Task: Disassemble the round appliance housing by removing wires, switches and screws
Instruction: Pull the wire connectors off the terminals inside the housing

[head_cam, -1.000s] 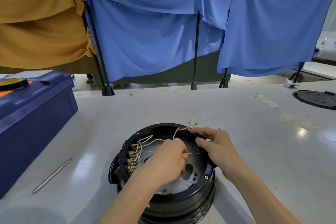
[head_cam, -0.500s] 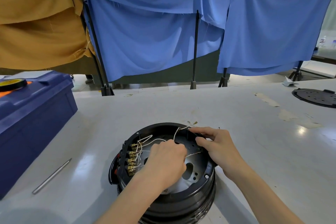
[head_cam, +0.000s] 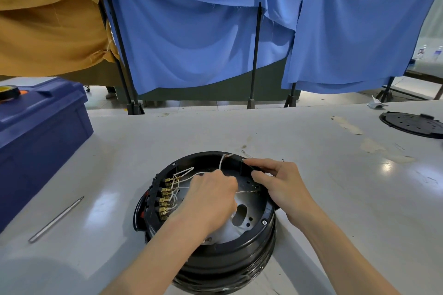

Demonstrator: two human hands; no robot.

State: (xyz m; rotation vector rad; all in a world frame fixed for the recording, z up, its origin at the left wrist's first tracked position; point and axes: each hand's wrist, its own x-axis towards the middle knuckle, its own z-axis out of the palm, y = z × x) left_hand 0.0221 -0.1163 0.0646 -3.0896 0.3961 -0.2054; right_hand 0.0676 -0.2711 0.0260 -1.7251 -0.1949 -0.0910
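Wire-removal step. Round housing (head_cam: 230,256) sits open side up at the table's (head_cam: 347,194) near edge, midway along; being round it has no long axis, and the terminal row faces left. Left hand (head_cam: 208,201) is fisted on a thin wire (head_cam: 247,191) inside; right hand (head_cam: 280,184) clamps the far-right rim. Next, probably: a steady pull, with the housing braced.

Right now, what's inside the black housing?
White wires, brass terminals and a slotted metal plate. The left hand, gripping wires, hides the centre; the right hand holds the housing rim.
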